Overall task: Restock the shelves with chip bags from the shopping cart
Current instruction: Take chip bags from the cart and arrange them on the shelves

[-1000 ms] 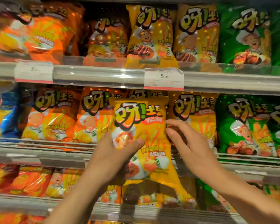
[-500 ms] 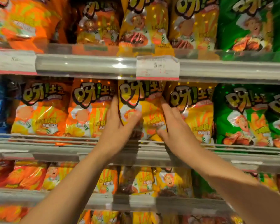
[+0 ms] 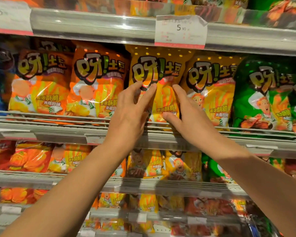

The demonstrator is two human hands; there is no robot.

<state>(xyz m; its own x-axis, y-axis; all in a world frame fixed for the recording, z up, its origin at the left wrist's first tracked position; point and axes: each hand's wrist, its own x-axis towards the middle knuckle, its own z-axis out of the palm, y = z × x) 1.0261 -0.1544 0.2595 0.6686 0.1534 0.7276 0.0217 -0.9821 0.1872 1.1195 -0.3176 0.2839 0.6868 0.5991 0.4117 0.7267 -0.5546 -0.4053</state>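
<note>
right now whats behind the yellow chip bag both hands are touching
The yellow chip bag stands upright at the shelf front and covers whatever is behind it. The left hand and right hand lie across its lower half. Only dark shelf shows above.

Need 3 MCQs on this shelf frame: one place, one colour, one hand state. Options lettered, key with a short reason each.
1. Where is the yellow bag the hands touch?
A. between an orange bag and another yellow bag
B. on the bottom shelf
C. in a cart

2. What colour is the bag at the right end of that row?
A. blue
B. green
C. white

3. How do the left hand and right hand stand?
A. both fists
B. fingers straight against the bag
C. off the shelf

Key: 1 A, it stands on the rail under the 5.90 price tag; 2 B, green pack; 3 B, fingertips rest on its front.
</note>
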